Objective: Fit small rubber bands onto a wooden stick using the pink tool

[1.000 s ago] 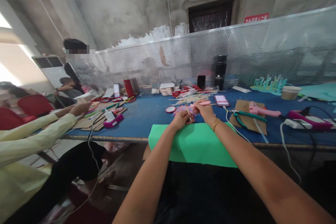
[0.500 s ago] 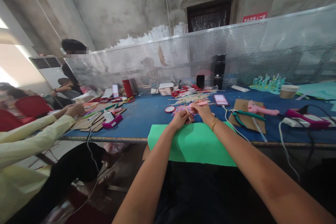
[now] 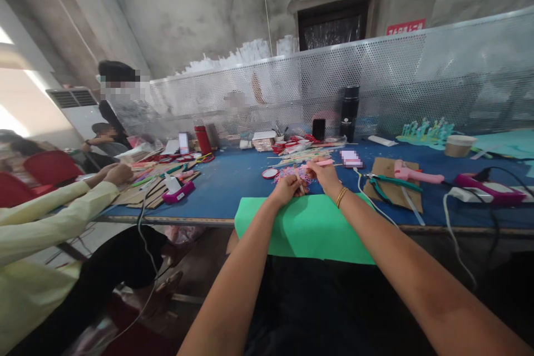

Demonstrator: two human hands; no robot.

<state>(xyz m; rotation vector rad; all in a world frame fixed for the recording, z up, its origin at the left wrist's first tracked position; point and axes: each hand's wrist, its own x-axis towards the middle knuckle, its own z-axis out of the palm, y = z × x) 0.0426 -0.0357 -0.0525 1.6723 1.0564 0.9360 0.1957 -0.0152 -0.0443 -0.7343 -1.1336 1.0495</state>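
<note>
My right hand [image 3: 327,176] is closed around a pink pen-like tool [image 3: 326,163], its tip pointing left. Just left of it, my left hand [image 3: 286,189] pinches a short pale strip [image 3: 300,182] whose exact kind I cannot make out. Both hands are above the table's front part, close together. Behind and beneath them lies a pile of fine pink and purple pieces [image 3: 284,173], partly hidden by my fingers. A green sheet [image 3: 308,228] hangs over the table edge under my wrists. A small round white dish with a red rim [image 3: 270,174] sits to the left.
On the right, green-handled pliers [image 3: 386,182] and a pink glue gun [image 3: 417,173] lie on cardboard. A phone [image 3: 351,158], a paper cup [image 3: 459,145] and a black flask [image 3: 349,114] stand or lie farther back. A co-worker's hands [image 3: 117,174] are at the left.
My right hand has shifted slightly to the right with the pink tool, away from the strip. My left hand stays nearly in place.
</note>
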